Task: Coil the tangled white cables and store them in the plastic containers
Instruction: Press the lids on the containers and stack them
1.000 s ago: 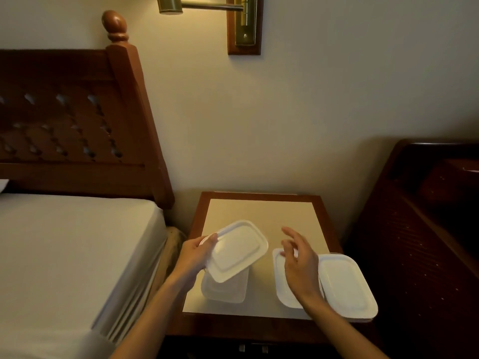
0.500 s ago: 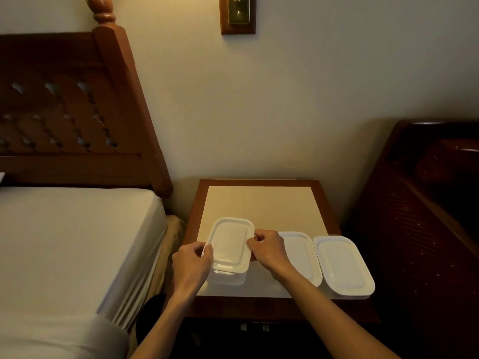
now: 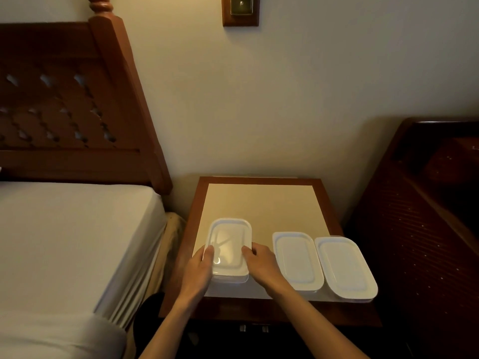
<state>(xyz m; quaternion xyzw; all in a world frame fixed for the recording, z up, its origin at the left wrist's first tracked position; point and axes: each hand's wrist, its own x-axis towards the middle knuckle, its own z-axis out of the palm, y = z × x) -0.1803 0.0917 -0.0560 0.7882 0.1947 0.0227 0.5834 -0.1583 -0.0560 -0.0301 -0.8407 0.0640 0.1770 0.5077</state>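
Two hands close a lid [image 3: 229, 244] onto the leftmost of three plastic containers [image 3: 228, 278] at the front of a bedside surface [image 3: 261, 203]. Left hand [image 3: 198, 270] and right hand [image 3: 261, 263] flank it from the near side, fingers [image 3: 209, 251] curled over its long edges, forearms angled inward. Even pressure along both rims should seat it. No white cables are visible; two lidded containers [image 3: 298, 260] sit just beside.

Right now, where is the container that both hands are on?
In the head view, the container sits at the nightstand's front left, nearest the bed, between the left hand and right hand, left of two other lidded containers.
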